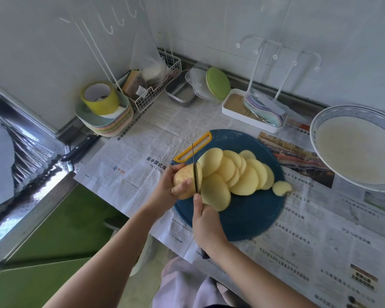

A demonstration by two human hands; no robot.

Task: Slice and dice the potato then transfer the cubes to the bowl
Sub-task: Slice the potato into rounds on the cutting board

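Newspaper (142, 150) headline "在中国式现" near potato (180, 175)

- The potato (182, 180), a brown-skinned uncut end, lies on its side at the left edge of the dark blue cutting board (249, 221), with the knife (195, 172) blade upright in it.
- Pale yellow round slices (236, 174) overlap in a row across the board.
- One small end slice (281, 188) lies just beside the row's right end.
- The bowl (342, 112), white with a blue-patterned rim, stands right of the board.
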